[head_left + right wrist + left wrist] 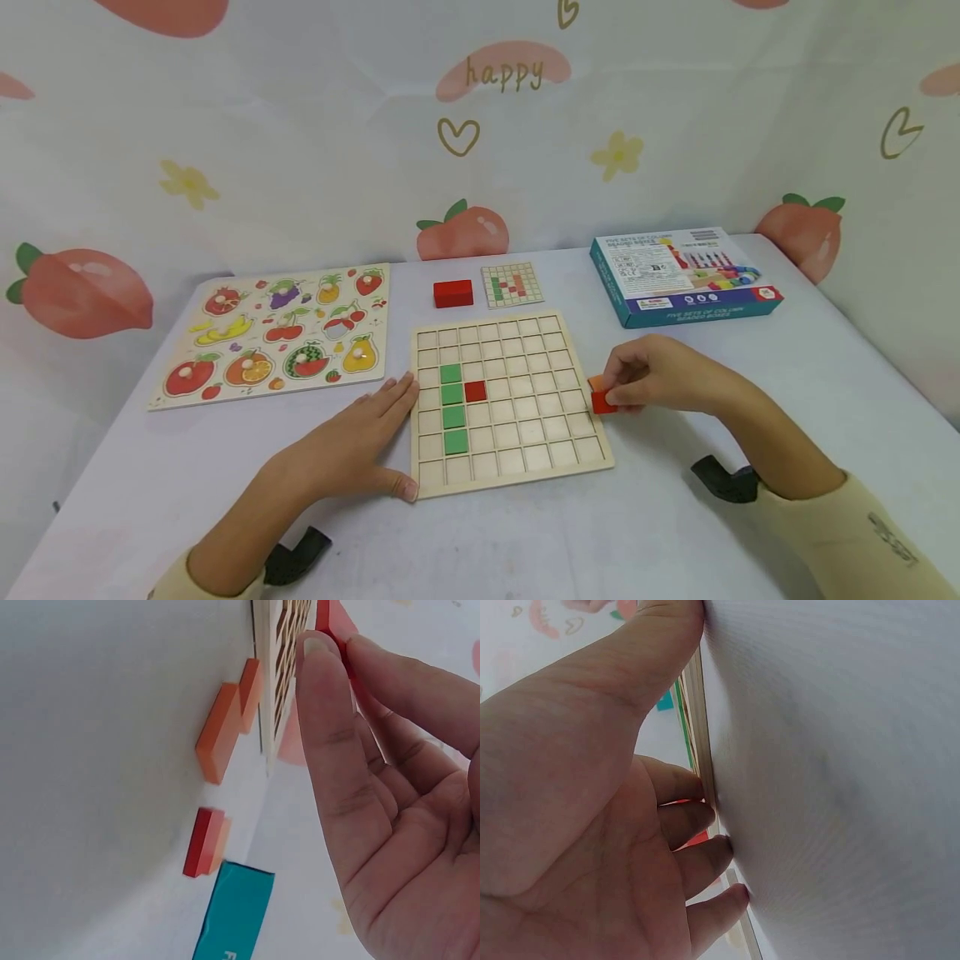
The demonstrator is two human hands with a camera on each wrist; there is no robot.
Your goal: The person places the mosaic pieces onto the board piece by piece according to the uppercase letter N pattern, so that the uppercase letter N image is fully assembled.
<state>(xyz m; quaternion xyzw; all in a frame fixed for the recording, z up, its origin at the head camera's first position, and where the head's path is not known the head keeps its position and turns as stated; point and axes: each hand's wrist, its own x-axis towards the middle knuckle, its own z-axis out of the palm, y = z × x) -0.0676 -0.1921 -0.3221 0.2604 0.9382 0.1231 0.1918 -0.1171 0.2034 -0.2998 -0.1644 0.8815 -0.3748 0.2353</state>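
A wooden grid board [512, 486] lies on the table, with several green tiles [454, 442] in one column and a red tile [476, 391] beside them. My left hand [341, 450] rests flat at the board's left edge, thumb and fingertips touching it; its fingers [701, 862] look fairly straight in the left wrist view. Just beyond the right edge, my right hand [667, 375] pinches another red tile [603, 403] between thumb and fingertips. Orange tiles [219, 735] and a red one [203, 841] lie on the table near that hand.
Behind the board are a red block [453, 293] and a small pattern card [512, 285]. A fruit puzzle board [255, 340] lies to the left, and a teal toy box [682, 275] stands at the back right. A printed cloth hangs behind the table.
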